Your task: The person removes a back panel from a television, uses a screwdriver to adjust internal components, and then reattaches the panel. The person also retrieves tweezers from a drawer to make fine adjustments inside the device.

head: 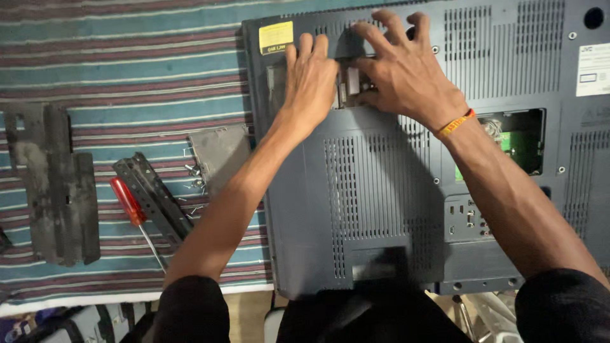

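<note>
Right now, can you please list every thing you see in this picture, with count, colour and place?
television back cover: one, dark grey, lying flat at centre and right
yellow sticker: one, top left corner of the cover
open hatch: one, green board inside, right side
striped cloth: one, teal and maroon, underneath
screwdriver: one, red handle, on the cloth at left
black brackets: two, left
screws: several, silver, loose on the cloth
wristband: one, orange
left hand: on the cover
right hand: on the cover
</note>
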